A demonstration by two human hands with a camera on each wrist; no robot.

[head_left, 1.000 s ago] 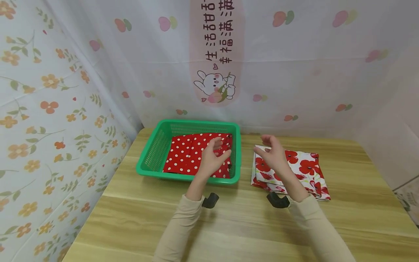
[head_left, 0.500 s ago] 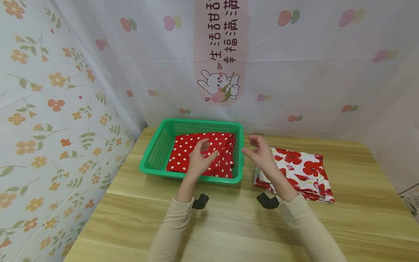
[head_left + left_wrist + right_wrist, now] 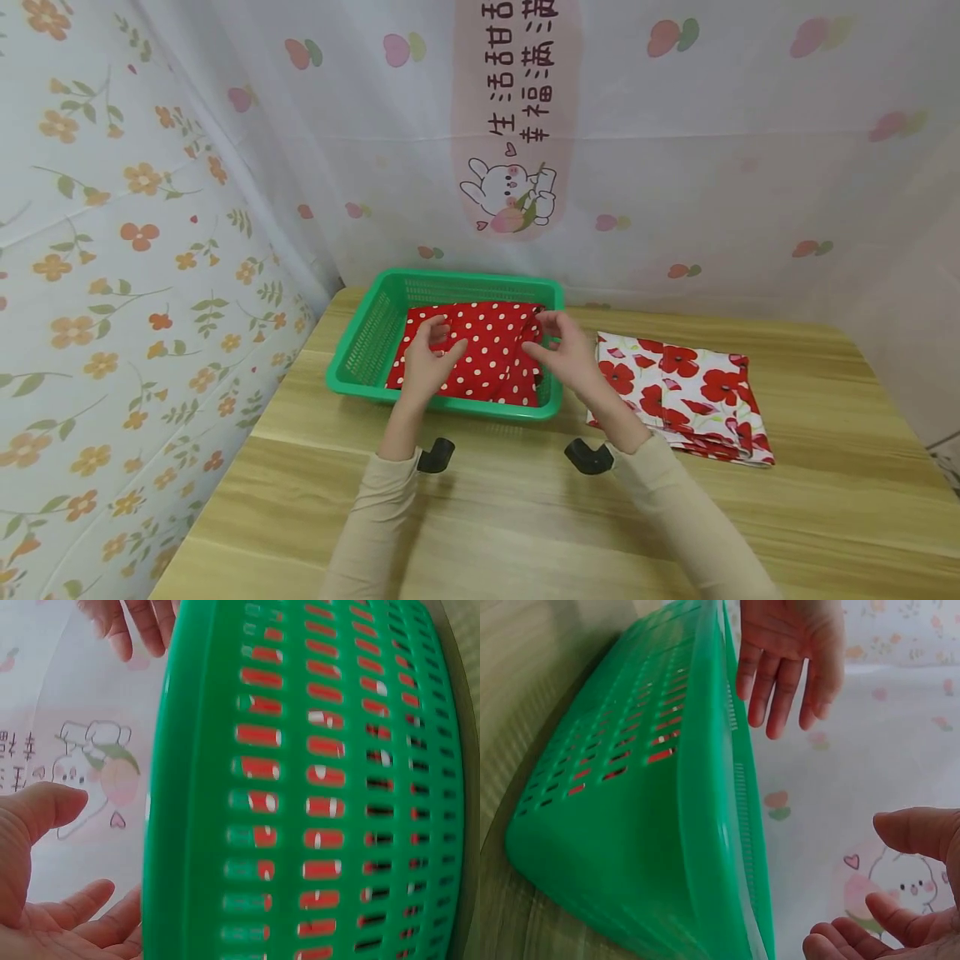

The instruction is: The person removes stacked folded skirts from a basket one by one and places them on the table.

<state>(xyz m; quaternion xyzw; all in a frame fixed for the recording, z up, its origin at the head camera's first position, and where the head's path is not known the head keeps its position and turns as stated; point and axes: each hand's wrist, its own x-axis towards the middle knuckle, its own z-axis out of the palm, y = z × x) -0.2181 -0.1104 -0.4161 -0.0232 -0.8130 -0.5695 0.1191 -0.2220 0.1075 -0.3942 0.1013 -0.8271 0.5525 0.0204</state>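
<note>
A green plastic basket [image 3: 446, 403] with slotted walls stands on the table. Inside it lies folded red cloth with white dots [image 3: 487, 342]. My left hand [image 3: 429, 360] hovers over the left part of the basket, thumb and fingers apart, holding nothing. Over the basket's right rim is my right hand [image 3: 566, 354], its fingers loosely bent and the palm turned towards the left hand. Both wrist views show the hands above the rim, with the dotted cloth showing red through the slots. To the right lies a folded white cloth with red poppies [image 3: 690, 392].
The wood-grain table [image 3: 510, 517] carries the basket and the poppy cloth. A white printed curtain [image 3: 375, 108] hangs close behind it. On the left hangs a flowered curtain [image 3: 150, 275]. Black wrist mounts [image 3: 437, 456] stick out from both cuffs.
Both hands have moved left, the right one from above the poppy cloth to the basket's right rim. The view has shifted slightly. Nothing has been picked up.
</note>
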